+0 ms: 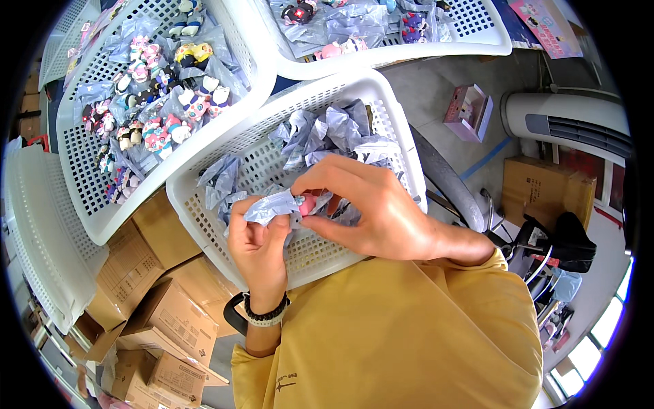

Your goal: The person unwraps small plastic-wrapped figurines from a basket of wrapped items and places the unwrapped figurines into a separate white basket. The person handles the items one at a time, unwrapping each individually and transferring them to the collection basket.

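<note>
Over a white perforated basket (178,198), my two hands meet around a small grey plastic bag (271,208). My left hand (257,242) is closed, pinching the bag between thumb and fingers. From the bag's right end sticks out a small pink figurine (307,203), gripped between the thumb and fingers of my right hand (371,208). The rest of the figurine is hidden by the bag and fingers. Beneath and beyond my hands, several crumpled grey plastic bags (334,129) lie in the basket; what they contain does not show.
At the upper left, a larger white basket (85,198) holds many colourful figurines (158,136) among grey bags. Another white basket (402,53) with figurines stands at the top. Cardboard boxes (180,320) are piled at the lower left, beside stacked white baskets (48,232). A pink display box (469,112) stands rightward.
</note>
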The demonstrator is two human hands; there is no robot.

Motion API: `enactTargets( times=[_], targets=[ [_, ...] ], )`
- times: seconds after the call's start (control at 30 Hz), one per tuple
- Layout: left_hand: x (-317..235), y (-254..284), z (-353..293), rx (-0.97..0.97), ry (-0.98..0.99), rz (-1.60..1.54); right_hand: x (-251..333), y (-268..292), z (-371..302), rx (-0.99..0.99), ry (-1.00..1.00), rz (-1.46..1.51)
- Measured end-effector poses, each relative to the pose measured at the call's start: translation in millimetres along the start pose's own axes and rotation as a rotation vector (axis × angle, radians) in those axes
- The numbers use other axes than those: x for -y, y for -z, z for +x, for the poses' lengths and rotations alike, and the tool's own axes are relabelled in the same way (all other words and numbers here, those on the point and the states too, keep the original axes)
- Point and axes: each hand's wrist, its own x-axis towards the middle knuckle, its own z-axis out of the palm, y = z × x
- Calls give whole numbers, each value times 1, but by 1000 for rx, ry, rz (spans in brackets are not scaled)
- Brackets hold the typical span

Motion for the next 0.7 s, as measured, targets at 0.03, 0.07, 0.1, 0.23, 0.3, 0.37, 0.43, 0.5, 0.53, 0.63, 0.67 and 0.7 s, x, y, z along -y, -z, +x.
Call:
enactTargets(
  times=[0.03,0.07,0.1,0.23,0.3,0.37,0.43,0.5,0.53,0.63,0.67,0.7],
  targets=[
    [1,-1,0,-8,6,59,-1,0,0,-2,-13,0],
    [1,-2,1,-17,12,118,-2,0,0,-5,-26,0],
    [2,-4,1,-24,18,176,-3,0,0,-27,-39,24],
    [5,-5,-1,-12,2,85,0,3,1,-71,-132,127],
    [3,-6,-1,-9,-8,79,0,4,2,-86,-162,171],
    [1,-8,-1,-14,-12,128,-6,2,0,-118,-154,207],
    [2,-7,-2,-24,-24,194,-14,0,0,-180,-94,230],
    [4,-5,-5,-36,-43,280,-17,0,1,-208,-55,276],
    [2,-6,-7,-47,-12,270,-17,1,1,-204,-47,310],
    [-12,-9,-12,-75,66,264,-19,3,3,-194,7,381],
    [-16,-7,-13,-81,82,278,-20,3,4,-189,30,401],
    [-18,-3,-16,-86,101,294,-20,4,4,-180,40,390]
  ],
)
